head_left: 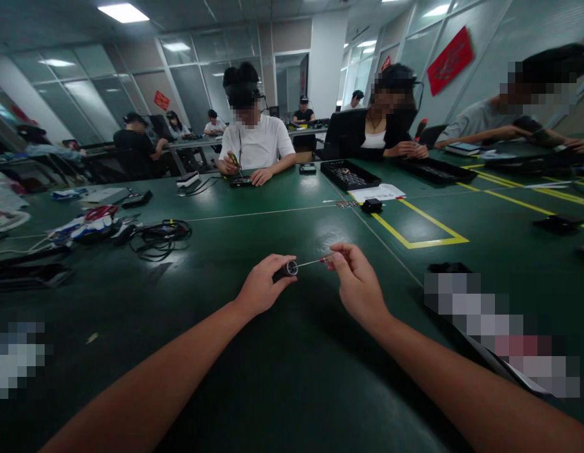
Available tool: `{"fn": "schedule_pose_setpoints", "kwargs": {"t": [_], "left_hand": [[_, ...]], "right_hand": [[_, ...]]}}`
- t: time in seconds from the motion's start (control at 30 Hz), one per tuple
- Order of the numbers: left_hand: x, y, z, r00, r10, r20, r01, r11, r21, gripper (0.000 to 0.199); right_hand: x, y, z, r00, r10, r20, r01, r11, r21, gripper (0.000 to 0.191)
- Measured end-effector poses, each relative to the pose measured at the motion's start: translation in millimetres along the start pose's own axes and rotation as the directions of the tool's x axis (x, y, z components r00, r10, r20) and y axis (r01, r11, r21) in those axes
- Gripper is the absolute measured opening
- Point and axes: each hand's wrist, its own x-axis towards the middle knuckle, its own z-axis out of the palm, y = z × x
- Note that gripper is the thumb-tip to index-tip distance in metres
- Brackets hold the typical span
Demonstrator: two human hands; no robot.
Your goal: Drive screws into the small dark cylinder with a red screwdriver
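Observation:
My left hand [264, 284] is closed round a small black cylinder [286, 270], whose round, light-rimmed end faces me and to the right. In my right hand [359, 283] is a screwdriver [313, 262] with a thin metal shaft and a reddish, partly clear handle, pinched between thumb and fingers. Its shaft points left, and the tip meets the rimmed end of the cylinder; whether it sits inside cannot be made out. Both hands are above the green table [254, 390].
Coiled black cables [162, 239] and tools lie at the left. Black trays [351, 175] and yellow tape [438, 241] are beyond my right hand. A black item [450, 268] lies at the right. Across the table, a person [257, 141] holds a screwdriver; others sit at the right.

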Motion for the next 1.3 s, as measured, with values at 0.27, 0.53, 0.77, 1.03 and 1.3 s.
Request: {"fn": "schedule_pose_setpoints", "kwargs": {"t": [0.27,0.53,0.77,1.03,1.3], "left_hand": [[-1,1,0.6,0.996,0.042,0.074,-0.043,0.999,0.005,0.041],[-1,1,1.0,0.995,0.055,0.083,-0.057,0.998,0.022,0.042],[-2,-2,2.3,0.995,0.056,0.081,-0.057,0.998,0.016,0.045],[-2,-1,2.3,0.992,0.066,0.109,-0.069,0.997,0.024,0.041],[-2,-3,1.9,0.996,0.031,0.083,-0.031,1.000,0.002,0.044]], "right_hand": [[-2,-8,-3,0.998,-0.057,0.005,0.057,0.990,-0.126,0.031],[1,-6,-6,0.999,-0.032,0.017,0.034,0.986,-0.163,0.036],[3,0,-4,0.999,-0.036,-0.012,0.035,0.996,-0.078,0.029],[-1,-10,-4,1.000,-0.026,-0.005,0.025,0.988,-0.155,0.037],[-1,-3,-5,0.999,-0.038,0.003,0.038,0.993,-0.110,0.028]]}}
